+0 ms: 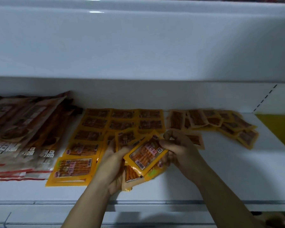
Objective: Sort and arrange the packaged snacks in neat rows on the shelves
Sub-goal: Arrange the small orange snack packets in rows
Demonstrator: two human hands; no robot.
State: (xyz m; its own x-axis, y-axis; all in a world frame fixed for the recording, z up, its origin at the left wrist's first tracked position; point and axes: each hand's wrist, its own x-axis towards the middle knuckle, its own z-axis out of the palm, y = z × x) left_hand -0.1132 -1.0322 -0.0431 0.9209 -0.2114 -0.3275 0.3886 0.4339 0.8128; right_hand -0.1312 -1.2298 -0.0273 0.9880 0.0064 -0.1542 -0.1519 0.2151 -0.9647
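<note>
Both hands hold a small stack of yellow snack packets (144,157) just above the white shelf (220,178). My left hand (113,165) cups the stack from below and behind. My right hand (174,148) pinches the top packet at its right edge. Left of the hands, yellow packets lie in neat overlapping rows (95,135) running to the back of the shelf. At the back right lies a loose, untidy heap of the same packets (220,124). One more packet (196,140) lies partly hidden behind my right hand.
Large brown snack bags (23,134) lie overlapped at the far left of the shelf. The upper shelf's white front (138,46) overhangs the space. A yellow panel (278,127) stands at the right end. The shelf's front edge (138,202) runs below my wrists.
</note>
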